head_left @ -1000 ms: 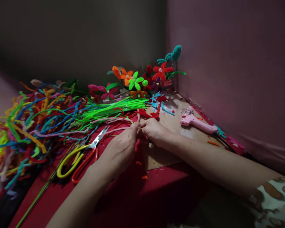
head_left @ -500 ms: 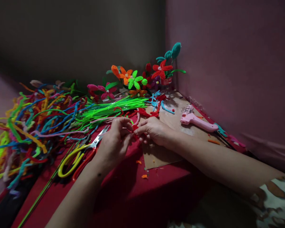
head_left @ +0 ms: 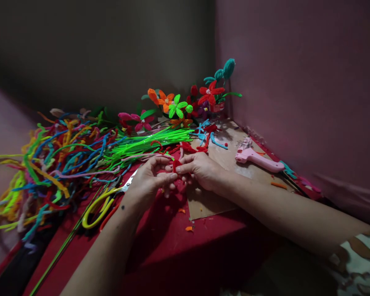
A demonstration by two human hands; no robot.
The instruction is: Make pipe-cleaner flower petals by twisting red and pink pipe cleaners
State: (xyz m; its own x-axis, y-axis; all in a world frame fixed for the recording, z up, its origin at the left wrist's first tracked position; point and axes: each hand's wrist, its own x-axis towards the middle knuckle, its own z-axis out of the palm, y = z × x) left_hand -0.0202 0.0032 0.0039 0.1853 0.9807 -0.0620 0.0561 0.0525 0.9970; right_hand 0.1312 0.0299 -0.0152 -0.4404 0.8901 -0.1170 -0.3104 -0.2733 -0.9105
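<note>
A small red pipe cleaner piece (head_left: 176,165), bent into a curve, sits between my two hands above the red tabletop. My right hand (head_left: 200,169) pinches it from the right with thumb and forefinger. From the left, my left hand (head_left: 152,176) closes on its other side, the thumb stretched toward it and the fingers curled behind. Part of the piece is hidden by my fingertips. Beside my left wrist lie scissors with yellow handles (head_left: 94,213), their blades partly covered by that hand. More red pipe cleaner pieces (head_left: 188,148) rest just beyond my fingers.
A tangled heap of coloured pipe cleaners (head_left: 61,160) covers the left side, with a green bundle (head_left: 154,139) beside it. Finished pipe cleaner flowers (head_left: 177,107) stand at the back. A pink glue gun (head_left: 259,160) lies on the cardboard (head_left: 209,205) at right.
My left hand has turned and moved slightly right, its thumb now lying straighter along the red piece. More of the red piece shows. The whole view has shifted a little.
</note>
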